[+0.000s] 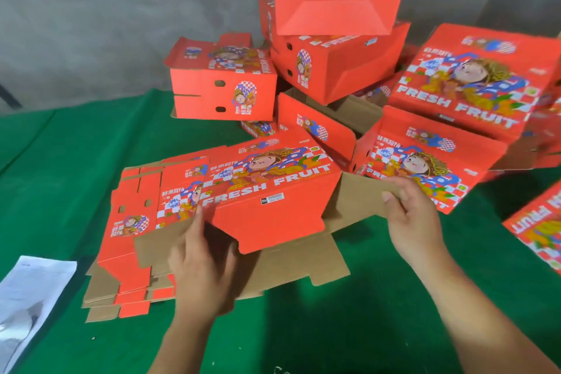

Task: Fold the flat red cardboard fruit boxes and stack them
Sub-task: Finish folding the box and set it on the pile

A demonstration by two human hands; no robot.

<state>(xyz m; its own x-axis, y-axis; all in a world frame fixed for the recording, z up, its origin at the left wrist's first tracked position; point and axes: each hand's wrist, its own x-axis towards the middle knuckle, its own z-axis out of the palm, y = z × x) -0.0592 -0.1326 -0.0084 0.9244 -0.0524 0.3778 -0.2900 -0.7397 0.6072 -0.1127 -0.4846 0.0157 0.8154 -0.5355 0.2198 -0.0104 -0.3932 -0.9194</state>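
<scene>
A white sheet of paper (pixel 33 291) is lying at the far left on the green table cover (pixel 76 161). Just right of it, the stack of flat boxes (pixel 133 222) is sitting; I cannot count its layers. Your left hand (pixel 200 264) is gripping the half-folded box (pixel 270 188) on top of it, fingers curled under the left edge. Your right hand (pixel 413 215) is pinching its brown flap (pixel 361 194). Behind, at least five folded boxes (pixel 224 85) are piling up.

light: even, fairly bright, soft — no glare | shadows: faint, just under the flat cardboard stack (pixel 127 288) on the green table (pixel 60 161) | focus: slightly soft overall, print smeared | edges: wide-angle bending — boxes at right edge stretched, blurred
</scene>
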